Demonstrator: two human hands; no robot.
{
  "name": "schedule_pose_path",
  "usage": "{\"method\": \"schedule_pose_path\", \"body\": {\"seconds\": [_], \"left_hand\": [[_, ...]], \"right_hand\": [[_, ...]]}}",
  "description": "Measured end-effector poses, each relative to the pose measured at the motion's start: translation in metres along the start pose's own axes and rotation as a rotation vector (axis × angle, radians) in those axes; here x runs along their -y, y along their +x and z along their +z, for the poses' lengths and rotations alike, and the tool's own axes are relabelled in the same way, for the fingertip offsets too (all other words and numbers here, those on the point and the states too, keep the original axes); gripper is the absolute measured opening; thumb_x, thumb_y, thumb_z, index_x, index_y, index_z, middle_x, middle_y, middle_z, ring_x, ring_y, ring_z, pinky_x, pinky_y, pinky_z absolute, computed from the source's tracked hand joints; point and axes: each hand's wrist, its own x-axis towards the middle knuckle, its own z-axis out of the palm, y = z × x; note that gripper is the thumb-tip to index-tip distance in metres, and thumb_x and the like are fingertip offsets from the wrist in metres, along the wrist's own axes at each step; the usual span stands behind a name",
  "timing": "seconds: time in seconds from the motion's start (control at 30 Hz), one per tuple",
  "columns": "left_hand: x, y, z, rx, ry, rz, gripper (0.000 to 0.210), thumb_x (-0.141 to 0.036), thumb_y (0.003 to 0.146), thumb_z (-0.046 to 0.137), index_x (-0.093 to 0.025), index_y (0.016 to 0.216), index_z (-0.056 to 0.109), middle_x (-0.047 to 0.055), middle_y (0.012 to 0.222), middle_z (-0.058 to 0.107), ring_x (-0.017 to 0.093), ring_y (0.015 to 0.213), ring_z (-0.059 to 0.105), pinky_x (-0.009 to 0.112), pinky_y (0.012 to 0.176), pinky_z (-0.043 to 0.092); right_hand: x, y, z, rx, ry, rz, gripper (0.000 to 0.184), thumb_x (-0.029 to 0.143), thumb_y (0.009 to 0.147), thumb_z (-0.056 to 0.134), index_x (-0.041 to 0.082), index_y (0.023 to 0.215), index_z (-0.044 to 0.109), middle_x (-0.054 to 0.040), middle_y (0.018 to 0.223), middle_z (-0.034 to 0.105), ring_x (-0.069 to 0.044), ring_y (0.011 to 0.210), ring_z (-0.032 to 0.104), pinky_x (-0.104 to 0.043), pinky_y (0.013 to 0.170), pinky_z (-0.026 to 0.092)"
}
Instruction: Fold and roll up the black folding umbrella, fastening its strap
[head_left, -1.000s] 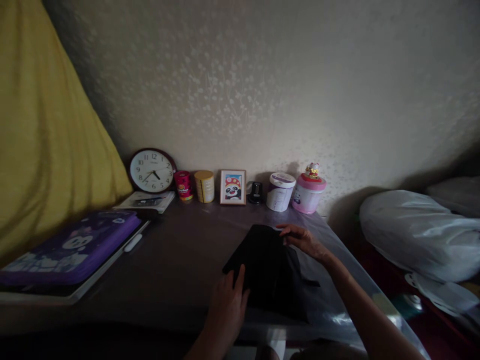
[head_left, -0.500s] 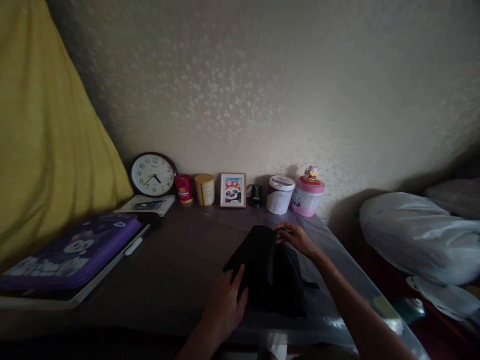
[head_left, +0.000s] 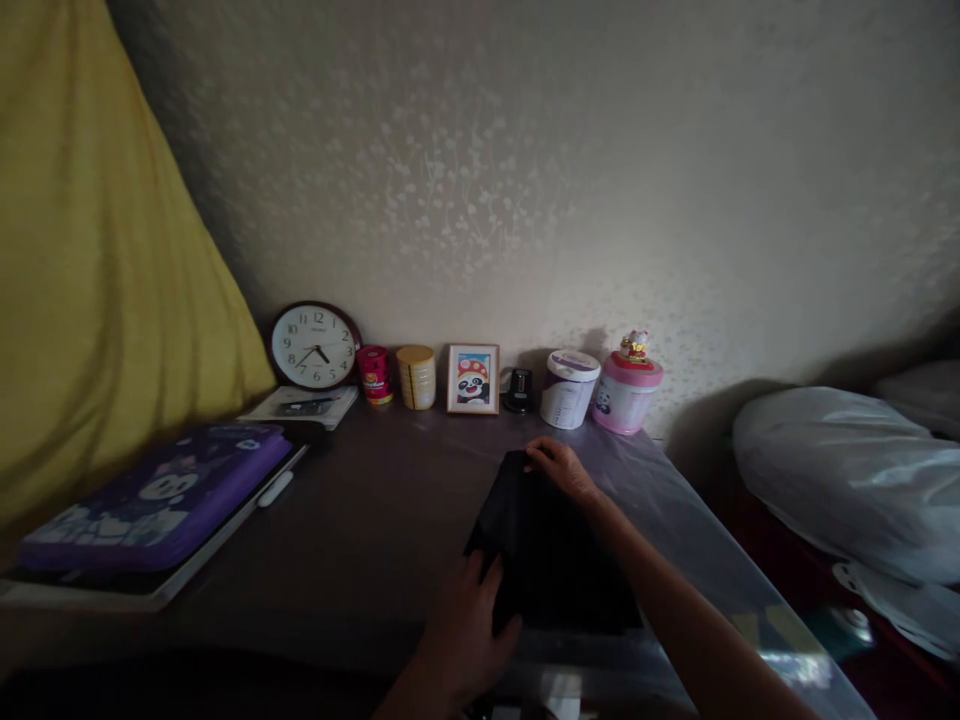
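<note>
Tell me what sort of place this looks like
Probably a room in someone's home, though which room I can't tell. A framed panda picture stands on the table, and what looks like a yellow curtain hangs at the left.

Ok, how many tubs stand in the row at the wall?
4: the red tub just right of the clock, the yellow tub beside it, the white tub right of the frame, and the pink tub under the figurine. Smaller ones could be hidden behind.
</note>
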Motion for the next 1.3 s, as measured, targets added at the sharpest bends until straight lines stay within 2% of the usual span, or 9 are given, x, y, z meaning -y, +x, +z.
{"method": "schedule_pose_path", "body": {"seconds": [0.27, 0.47, 0.63, 0.73, 0.83, 0.9, 1.0, 1.17, 1.3], "left_hand": [[-0.008, -0.003, 0.003, -0.033, 0.048, -0.001, 0.043, -0.027, 0.073, 0.049, -0.020, 0.116, 0.053, 0.009, 0.114, 0.058, 0.028, 0.107, 0.051, 0.045, 0.093, 0.041], [-0.008, -0.007, 0.016, -0.042, 0.156, -0.069, 0.048, -0.027, 0.076, 0.048, -0.008, 0.120, 0.050, 0.016, 0.112, 0.060, 0.029, 0.102, 0.054, 0.044, 0.089, 0.044], [-0.006, -0.012, 0.026, -0.288, 0.301, -0.040, 0.037, -0.033, 0.078, 0.051, -0.012, 0.107, 0.058, 0.017, 0.110, 0.059, 0.030, 0.103, 0.054, 0.045, 0.085, 0.046], [-0.007, -0.011, 0.020, -0.371, 0.310, 0.071, 0.042, -0.026, 0.078, 0.052, -0.019, 0.119, 0.052, 0.014, 0.119, 0.053, 0.029, 0.109, 0.051, 0.047, 0.089, 0.043], [-0.006, -0.007, 0.014, -0.313, 0.318, 0.206, 0.070, -0.021, 0.073, 0.055, -0.028, 0.138, 0.028, 0.012, 0.144, 0.028, 0.032, 0.129, 0.031, 0.053, 0.098, 0.034], [-0.004, -0.004, 0.015, -0.232, 0.290, 0.230, 0.077, -0.025, 0.071, 0.056, -0.029, 0.140, 0.022, 0.008, 0.150, 0.018, 0.032, 0.134, 0.020, 0.056, 0.101, 0.029], [0.001, -0.002, 0.021, -0.137, 0.232, 0.207, 0.076, -0.032, 0.073, 0.054, -0.027, 0.141, 0.020, 0.005, 0.148, 0.023, 0.030, 0.135, 0.019, 0.056, 0.104, 0.025], [0.005, -0.005, 0.028, -0.105, 0.199, 0.190, 0.077, -0.033, 0.076, 0.050, -0.023, 0.143, 0.012, 0.005, 0.149, 0.018, 0.026, 0.135, 0.019, 0.053, 0.108, 0.022], [0.004, -0.006, 0.028, -0.083, 0.180, 0.164, 0.076, -0.037, 0.079, 0.049, -0.022, 0.143, 0.011, 0.006, 0.149, 0.017, 0.027, 0.135, 0.021, 0.052, 0.108, 0.022]], "right_hand": [[0.000, 0.003, 0.013, 0.015, -0.290, -0.076, 0.020, 0.030, 0.086, 0.046, 0.019, 0.086, 0.062, -0.0007, 0.074, 0.067, -0.015, 0.068, 0.064, -0.026, 0.068, 0.047], [0.002, 0.007, 0.019, 0.020, -0.445, -0.134, 0.019, 0.027, 0.087, 0.047, 0.019, 0.085, 0.064, -0.0045, 0.090, 0.065, -0.016, 0.084, 0.061, -0.026, 0.078, 0.044], [0.005, 0.009, 0.020, 0.052, -0.607, -0.150, 0.020, 0.027, 0.090, 0.045, 0.019, 0.090, 0.064, -0.0040, 0.094, 0.062, -0.014, 0.084, 0.060, -0.023, 0.076, 0.043], [0.008, 0.010, 0.020, 0.087, -0.657, -0.144, 0.020, 0.027, 0.090, 0.045, 0.019, 0.090, 0.064, -0.0042, 0.095, 0.062, -0.014, 0.084, 0.060, -0.023, 0.075, 0.043], [0.010, 0.011, 0.021, 0.110, -0.680, -0.150, 0.021, 0.027, 0.090, 0.044, 0.020, 0.091, 0.064, -0.0048, 0.096, 0.061, -0.015, 0.085, 0.060, -0.023, 0.075, 0.043], [0.010, 0.013, 0.022, 0.113, -0.670, -0.153, 0.020, 0.026, 0.090, 0.045, 0.020, 0.090, 0.064, -0.0047, 0.095, 0.061, -0.015, 0.085, 0.060, -0.024, 0.075, 0.043], [0.008, 0.014, 0.022, 0.072, -0.570, -0.186, 0.014, 0.023, 0.087, 0.049, 0.020, 0.091, 0.062, -0.0043, 0.094, 0.060, -0.014, 0.083, 0.060, -0.024, 0.076, 0.044], [0.012, -0.006, 0.010, -0.089, -0.361, -0.287, 0.010, 0.022, 0.085, 0.052, 0.018, 0.092, 0.058, -0.0044, 0.093, 0.058, -0.011, 0.066, 0.058, -0.025, 0.065, 0.047], [0.021, -0.033, 0.006, 0.044, -0.393, -0.484, 0.017, 0.024, 0.089, 0.046, 0.019, 0.084, 0.062, -0.0047, 0.085, 0.063, -0.016, 0.083, 0.059, -0.029, 0.077, 0.046]]}}
